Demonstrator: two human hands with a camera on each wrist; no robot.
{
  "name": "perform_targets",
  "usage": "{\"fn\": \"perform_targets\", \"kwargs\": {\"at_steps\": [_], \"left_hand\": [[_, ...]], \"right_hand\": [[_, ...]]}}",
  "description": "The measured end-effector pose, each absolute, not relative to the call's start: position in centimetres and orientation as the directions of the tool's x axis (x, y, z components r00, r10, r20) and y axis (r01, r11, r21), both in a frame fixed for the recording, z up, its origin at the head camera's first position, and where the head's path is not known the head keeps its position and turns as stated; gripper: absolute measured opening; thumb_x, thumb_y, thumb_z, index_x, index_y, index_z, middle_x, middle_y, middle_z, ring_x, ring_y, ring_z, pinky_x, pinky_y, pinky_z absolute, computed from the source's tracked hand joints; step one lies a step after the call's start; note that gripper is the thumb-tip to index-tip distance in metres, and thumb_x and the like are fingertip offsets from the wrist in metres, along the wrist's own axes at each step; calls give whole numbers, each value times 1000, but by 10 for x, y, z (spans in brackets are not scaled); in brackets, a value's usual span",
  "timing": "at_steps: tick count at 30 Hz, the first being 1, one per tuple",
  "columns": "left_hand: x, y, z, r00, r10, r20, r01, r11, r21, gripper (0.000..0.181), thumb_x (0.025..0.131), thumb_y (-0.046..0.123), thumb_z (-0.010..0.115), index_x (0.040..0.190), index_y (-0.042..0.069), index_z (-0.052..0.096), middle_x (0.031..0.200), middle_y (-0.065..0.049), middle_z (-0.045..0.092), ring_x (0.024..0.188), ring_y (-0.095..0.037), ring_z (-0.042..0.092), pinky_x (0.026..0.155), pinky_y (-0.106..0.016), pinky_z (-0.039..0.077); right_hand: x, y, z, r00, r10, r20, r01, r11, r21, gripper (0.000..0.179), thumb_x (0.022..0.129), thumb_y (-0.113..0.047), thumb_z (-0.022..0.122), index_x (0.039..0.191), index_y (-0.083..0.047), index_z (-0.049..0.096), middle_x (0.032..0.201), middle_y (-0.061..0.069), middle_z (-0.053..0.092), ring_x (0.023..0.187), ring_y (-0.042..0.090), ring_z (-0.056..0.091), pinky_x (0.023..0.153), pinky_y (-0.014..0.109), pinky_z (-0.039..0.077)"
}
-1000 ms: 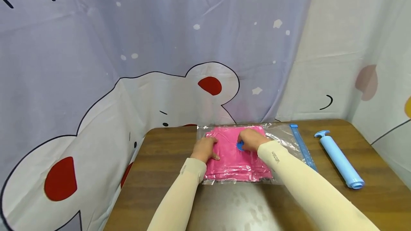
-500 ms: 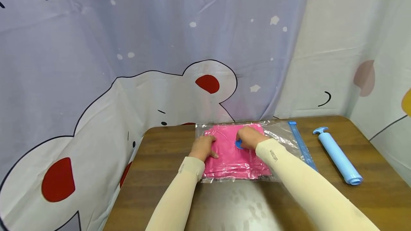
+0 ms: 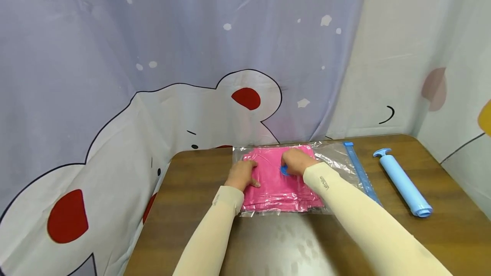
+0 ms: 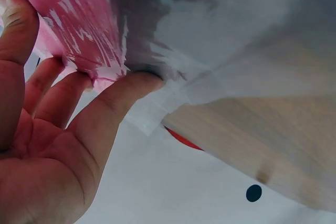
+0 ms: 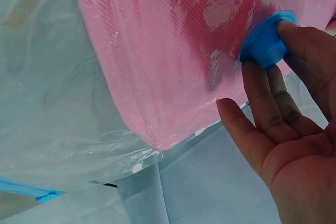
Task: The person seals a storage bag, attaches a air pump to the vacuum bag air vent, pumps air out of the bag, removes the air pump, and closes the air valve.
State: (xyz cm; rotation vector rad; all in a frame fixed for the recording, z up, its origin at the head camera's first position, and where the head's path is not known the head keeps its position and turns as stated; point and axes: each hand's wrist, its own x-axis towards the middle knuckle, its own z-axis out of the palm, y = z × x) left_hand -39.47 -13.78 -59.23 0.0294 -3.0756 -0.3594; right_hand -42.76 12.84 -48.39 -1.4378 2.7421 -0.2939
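Observation:
A clear plastic vacuum storage bag (image 3: 333,153) lies flat at the back of the table, with folded pink fabric (image 3: 270,188) inside. My right hand (image 3: 297,162) pinches the round blue valve cap (image 5: 266,40) on its upper face between thumb and fingers; the little finger stays apart from it in the right wrist view. At the bag's left edge, my left hand (image 3: 241,175) rests on the plastic with its fingers spread. The left wrist view shows those fingertips touching the film (image 4: 79,30) over the fabric.
A blue zip strip (image 3: 362,173) runs along the bag's right end, with its slider (image 5: 48,196) at one end. Further right lies a light-blue hand pump (image 3: 405,184) with a T-handle. A printed curtain (image 3: 184,33) hangs behind the wooden table (image 3: 199,173).
The whole head view has shifted slightly, so the table and bag appear a little higher and further left. Both hands keep their places on the bag.

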Motion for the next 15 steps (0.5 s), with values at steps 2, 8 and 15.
{"fn": "perform_targets", "kwargs": {"at_steps": [2, 8, 15], "left_hand": [[-397, -139, -592, -998, -26, 63, -11, 973, 232, 96, 65, 48, 110, 151, 22, 74, 149, -8, 78, 137, -42, 74, 115, -60, 62], [-399, -145, -596, -999, -34, 26, -26, 968, 251, 99, 64, 49, 110, 153, 25, 73, 151, -8, 77, 139, -42, 73, 118, -61, 60], [-400, -147, -601, -999, -19, 42, -8, 967, 255, 99, 64, 51, 109, 152, 24, 73, 151, -7, 77, 139, -42, 73, 118, -62, 60]], "right_hand": [[-428, 128, -480, -576, -815, 67, -810, 558, -177, 12, 90, -2, 90, 102, -4, 90, 101, 11, 88, 88, 25, 79, 90, 41, 68], [-425, 129, -479, -574, -818, 41, -804, 554, -218, 13, 92, -1, 87, 104, -3, 90, 100, 11, 88, 85, 21, 75, 87, 39, 67], [-424, 129, -479, -572, -818, 62, -811, 552, -197, 10, 91, 0, 88, 100, -4, 90, 97, 10, 87, 81, 21, 74, 86, 39, 67]]}}
